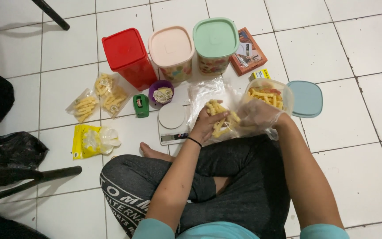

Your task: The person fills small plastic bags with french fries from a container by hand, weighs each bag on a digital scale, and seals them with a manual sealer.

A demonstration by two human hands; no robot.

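The person is sitting cross-legged on the white tiled floor (pixel 341 53), both forearms reaching forward over the knees. The left hand (pixel 208 124) is curling around the mouth of a clear thin plastic bag (pixel 213 95) and clutching a bunch of pale yellow stick-shaped snacks (pixel 219 116). The right hand (pixel 257 117), wearing a loose clear plastic glove, is closing on the same bunch from the right, so the sticks are lying between the two hands, their long axes running mostly away from the body (the glove is blurring the fingers, but they look bent around the snacks). Just left of the left hand a small white kitchen scale (pixel 172 124) is sitting. Just beyond the right hand a clear round plastic tub (pixel 270 95) is holding more sticks, its pale blue lid (pixel 306 98) lying beside it. Farther off, a red lidded container (pixel 129 57), a pink-lidded one (pixel 172 52) and a green-lidded one (pixel 215 43) are standing in a row.
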